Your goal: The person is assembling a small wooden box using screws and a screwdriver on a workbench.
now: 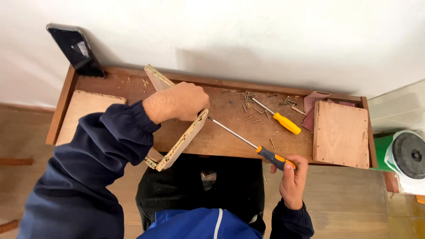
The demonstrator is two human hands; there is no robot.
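A dark phone [75, 49] leans against the white wall at the workbench's [230, 137] back-left corner. A flat plywood panel [82, 115] lies along the left end. Loose screws [252, 108] are scattered near the back edge, beside a yellow-handled screwdriver [279, 118]. A square board [341, 134] covers the right end, reddish sandpaper [311, 108] tucked behind it.

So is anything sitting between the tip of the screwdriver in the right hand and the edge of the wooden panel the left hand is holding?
Nothing visible. The right hand holds the long screwdriver, whose tip already meets the top edge of the wooden panel beside the left hand. The loose screws lie farther back on the bench.
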